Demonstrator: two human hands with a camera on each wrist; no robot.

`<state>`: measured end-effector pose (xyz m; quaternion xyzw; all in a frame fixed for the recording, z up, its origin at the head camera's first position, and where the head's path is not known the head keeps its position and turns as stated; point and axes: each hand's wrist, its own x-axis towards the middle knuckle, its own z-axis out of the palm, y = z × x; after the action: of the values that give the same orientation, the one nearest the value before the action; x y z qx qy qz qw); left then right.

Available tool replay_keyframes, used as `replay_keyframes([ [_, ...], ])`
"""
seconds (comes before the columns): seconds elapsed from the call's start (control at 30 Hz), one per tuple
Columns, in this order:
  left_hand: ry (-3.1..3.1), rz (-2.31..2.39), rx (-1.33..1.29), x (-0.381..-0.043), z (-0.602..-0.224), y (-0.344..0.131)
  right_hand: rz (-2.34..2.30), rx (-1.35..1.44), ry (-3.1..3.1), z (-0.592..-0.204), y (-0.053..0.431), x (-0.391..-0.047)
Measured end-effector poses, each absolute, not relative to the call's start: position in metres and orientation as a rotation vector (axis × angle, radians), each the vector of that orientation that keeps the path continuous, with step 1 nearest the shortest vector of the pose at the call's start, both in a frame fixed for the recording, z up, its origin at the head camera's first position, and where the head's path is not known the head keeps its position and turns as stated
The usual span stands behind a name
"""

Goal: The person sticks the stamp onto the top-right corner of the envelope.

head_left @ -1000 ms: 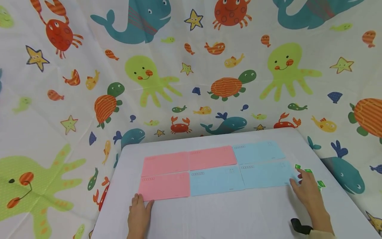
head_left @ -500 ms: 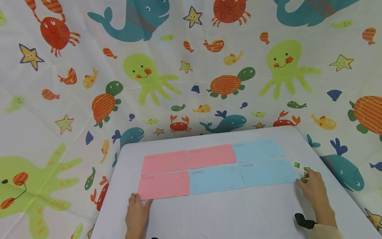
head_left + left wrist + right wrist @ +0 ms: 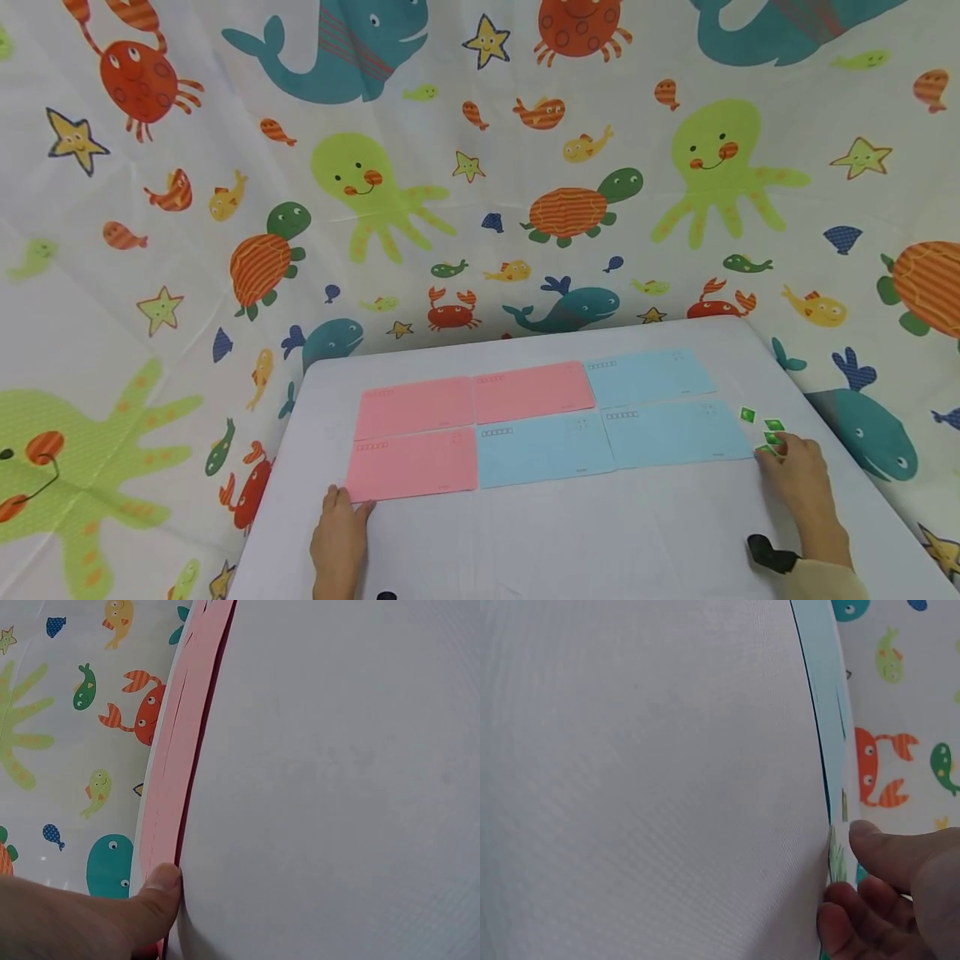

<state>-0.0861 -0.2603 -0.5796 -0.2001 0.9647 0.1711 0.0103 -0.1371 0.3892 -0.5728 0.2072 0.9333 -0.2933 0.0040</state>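
Observation:
Three pink envelopes and three blue envelopes lie flat in two rows on the white table. My left hand rests by the near left corner of the front pink envelope; its thumb lies at the envelope's near edge in the left wrist view. At the right end, my right hand reaches into a group of small green stamp-like squares. Its fingertips touch one square, with thumb and fingers apart around it in the right wrist view. Part of that group is hidden beneath the hand.
A curtain printed with sea animals hangs behind and along both sides of the table. One green square lies apart, nearer the blue envelopes. A black strap piece sticks out from the right wrist beside a beige sleeve.
My right hand has moved right and toward me, away from the blue envelope's corner onto the green squares, which now show more. My left hand has shifted slightly left; the envelopes lie as before.

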Motion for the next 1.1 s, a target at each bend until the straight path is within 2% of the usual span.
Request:
replay_keyframes([
  [1.1, 2.995, 0.573, -0.692, -0.091, -0.581, -0.261, -0.903, 0.794, 2.861, -0.578, 0.405, -0.154],
])
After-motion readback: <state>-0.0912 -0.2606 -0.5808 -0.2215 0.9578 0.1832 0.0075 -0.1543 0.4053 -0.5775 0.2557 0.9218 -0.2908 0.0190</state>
